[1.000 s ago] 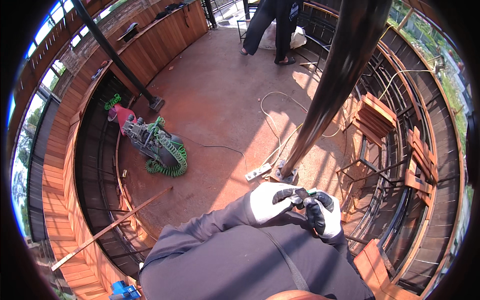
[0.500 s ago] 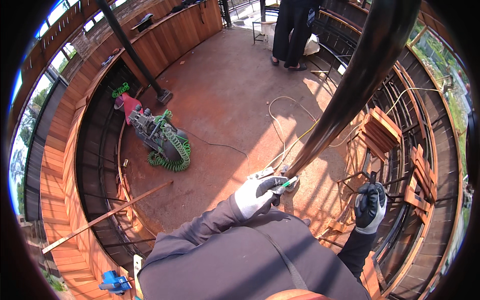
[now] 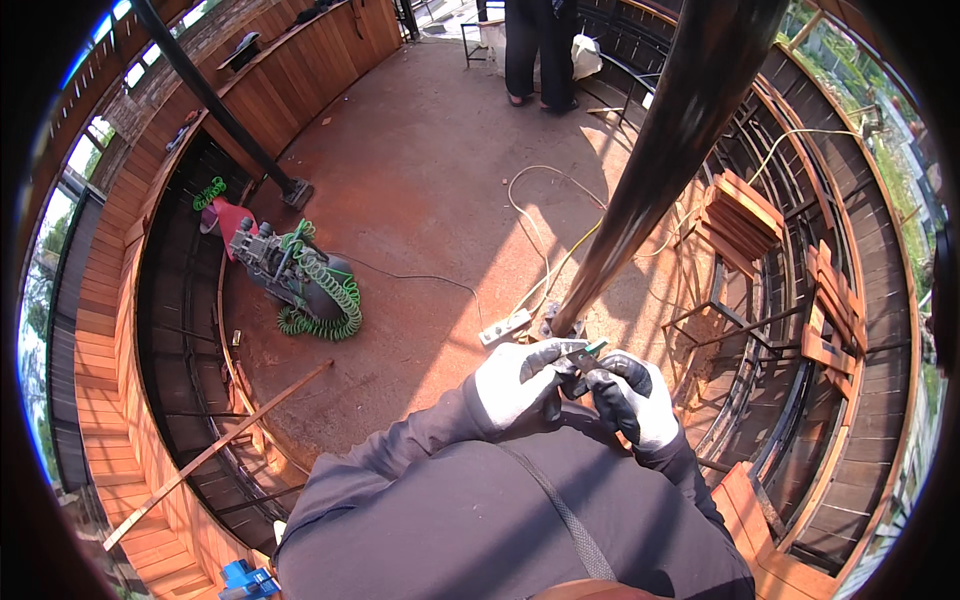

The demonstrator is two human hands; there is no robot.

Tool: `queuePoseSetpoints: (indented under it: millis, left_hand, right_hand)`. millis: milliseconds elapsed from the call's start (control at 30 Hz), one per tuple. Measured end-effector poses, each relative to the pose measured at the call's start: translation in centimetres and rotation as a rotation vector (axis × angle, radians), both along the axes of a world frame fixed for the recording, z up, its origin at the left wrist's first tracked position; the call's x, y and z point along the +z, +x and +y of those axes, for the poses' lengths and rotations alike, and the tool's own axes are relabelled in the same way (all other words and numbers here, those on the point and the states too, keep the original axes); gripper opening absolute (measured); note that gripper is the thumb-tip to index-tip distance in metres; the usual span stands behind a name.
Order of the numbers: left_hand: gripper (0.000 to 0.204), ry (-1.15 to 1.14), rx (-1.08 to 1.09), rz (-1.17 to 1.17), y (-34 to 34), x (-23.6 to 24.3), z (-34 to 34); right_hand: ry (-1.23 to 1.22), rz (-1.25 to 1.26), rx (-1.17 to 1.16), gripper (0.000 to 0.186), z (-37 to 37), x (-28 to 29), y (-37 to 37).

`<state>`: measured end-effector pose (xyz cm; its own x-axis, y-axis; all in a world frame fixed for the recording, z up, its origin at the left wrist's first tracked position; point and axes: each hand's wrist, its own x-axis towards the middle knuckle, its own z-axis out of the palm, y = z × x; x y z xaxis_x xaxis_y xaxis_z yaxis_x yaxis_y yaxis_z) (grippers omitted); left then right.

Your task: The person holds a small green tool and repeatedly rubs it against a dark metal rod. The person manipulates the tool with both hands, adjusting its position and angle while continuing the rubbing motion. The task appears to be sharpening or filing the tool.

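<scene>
We hold a small green-edged piece (image 3: 596, 347) up in front of our chest, between our two gloved hands, and in this view it sits just on the near side of the foot of the dark post (image 3: 660, 170). Our left hand (image 3: 520, 385) has its thumb and fingers closed on it. Our right hand (image 3: 637, 400) comes in from the right with curled fingers, their tips meeting the piece or lying right beside it; we cannot tell whether they grip it or only touch it. The gloves hide most of its shape.

As we judge it, the step in hand is close fingertip work on this piece, with the left hand steadying and the right hand working at it. The next move seems to call for a firm left pinch and small, controlled right-hand motions, since so little of the piece shows that it could slip.

Beyond our hands, a white power strip (image 3: 505, 327) lies on the floor (image 3: 400, 160) left of the post's foot, and stacked wooden boards (image 3: 740, 225) stand farther off to the right.
</scene>
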<state>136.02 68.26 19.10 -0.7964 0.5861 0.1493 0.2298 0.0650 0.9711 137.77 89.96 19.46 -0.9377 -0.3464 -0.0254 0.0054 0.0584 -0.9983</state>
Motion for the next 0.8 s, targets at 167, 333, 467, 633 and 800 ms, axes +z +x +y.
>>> queuePoseSetpoints:
  millis: [167, 333, 467, 633, 800]
  left_hand:
    - [0.048, -0.13, -0.016, 0.442, -0.3, 0.6, 0.7]
    - [0.045, -0.138, -0.017, 0.053, 0.2, 1.7, 1.3]
    - [0.042, -0.115, -0.033, 0.124, -0.1, -0.4, 0.9]
    - [0.037, -0.179, -0.104, 0.119, 0.3, 0.8, 1.1]
    - [0.034, -0.095, -0.019, -0.365, 1.1, 0.6, 0.7]
  right_hand:
    - [-0.077, -0.091, 0.07, 0.021, 0.0, 0.3, 0.7]
    - [-0.287, -0.26, 0.065, 0.028, 0.8, 0.3, 0.9]
    - [-0.329, -0.393, 0.046, 0.028, 0.8, 1.8, 1.2]
    - [-0.319, -0.313, -0.011, 0.028, 1.1, 0.7, 2.1]
    - [-0.341, -0.155, -0.211, 0.026, 2.2, -1.4, 2.0]
